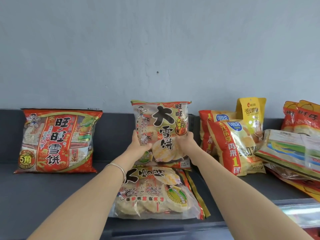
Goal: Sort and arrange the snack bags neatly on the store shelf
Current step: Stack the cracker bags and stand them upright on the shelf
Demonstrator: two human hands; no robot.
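Snack bag [161,129] upright, gripped between left hand [138,142], right hand [186,142].

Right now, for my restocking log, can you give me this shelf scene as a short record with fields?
held: big rice cracker bag, upright, centre
left hand: grips its left edge
right hand: grips its right edge
in front: matching bag, lying flat
left: red rice cracker bag, standing on the shelf
right: yellow-orange bags, standing; yellow pouch behind
far right: flat stack of bags
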